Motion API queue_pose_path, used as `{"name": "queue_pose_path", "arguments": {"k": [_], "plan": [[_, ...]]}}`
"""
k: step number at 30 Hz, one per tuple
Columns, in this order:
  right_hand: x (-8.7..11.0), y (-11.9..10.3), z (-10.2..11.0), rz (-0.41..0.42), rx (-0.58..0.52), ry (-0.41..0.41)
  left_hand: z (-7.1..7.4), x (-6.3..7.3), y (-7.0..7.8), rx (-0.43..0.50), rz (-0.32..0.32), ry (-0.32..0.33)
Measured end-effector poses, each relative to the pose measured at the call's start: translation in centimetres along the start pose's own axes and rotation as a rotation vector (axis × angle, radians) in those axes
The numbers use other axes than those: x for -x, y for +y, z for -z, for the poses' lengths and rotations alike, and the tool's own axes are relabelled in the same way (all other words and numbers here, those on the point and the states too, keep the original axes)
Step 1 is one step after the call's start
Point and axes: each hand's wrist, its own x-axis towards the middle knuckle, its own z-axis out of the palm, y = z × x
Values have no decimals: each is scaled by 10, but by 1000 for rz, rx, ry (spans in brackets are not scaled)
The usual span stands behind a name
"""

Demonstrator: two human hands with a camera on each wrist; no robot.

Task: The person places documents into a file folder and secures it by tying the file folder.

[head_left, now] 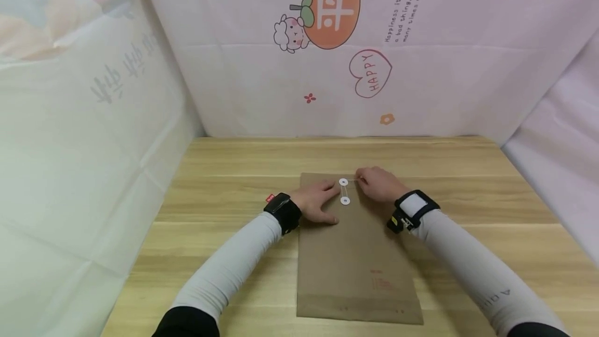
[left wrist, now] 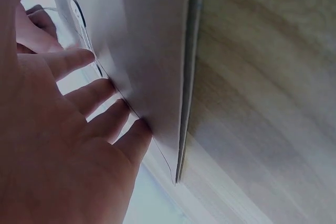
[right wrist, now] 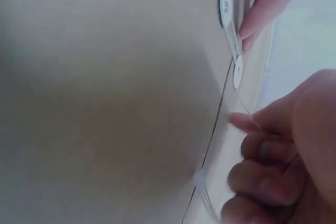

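Note:
A brown paper document envelope (head_left: 348, 254) lies flat, its two white round string buttons (head_left: 345, 201) set one above the other near the far end. White string (head_left: 352, 180) runs between the buttons and out to the right from the upper one. My right hand (head_left: 380, 185) pinches this string with curled fingers at the envelope's far right corner. Left of the buttons, my left hand (head_left: 317, 203) rests on the envelope with fingers spread. In the left wrist view, its fingertips (left wrist: 137, 132) press along the flap's edge. The right wrist view shows the string (right wrist: 244, 104) stretched from a button to my right hand.
Under the envelope is a wood-grain table (head_left: 224, 191). A printed white cloth (head_left: 243, 82) hangs behind its far edge, with more pale cloth (head_left: 70, 170) along the left side. Red print (head_left: 381, 280) marks the envelope's near part.

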Motion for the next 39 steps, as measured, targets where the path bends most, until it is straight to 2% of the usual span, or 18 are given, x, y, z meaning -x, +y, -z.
{"name": "queue_pose_path", "arguments": {"k": [6,14,20,26,39], "plan": [[17,4,-6,156,124,73,-1,0,1,-6,10,-8],[26,8,-11,241,149,104,0,0,1,-15,29,-21],[29,-2,-16,310,203,127,2,1,4,2,32,-31],[35,-14,-18,311,230,128,3,1,6,3,21,-27],[62,-34,-22,205,249,71,1,0,9,-14,38,-17]]}}
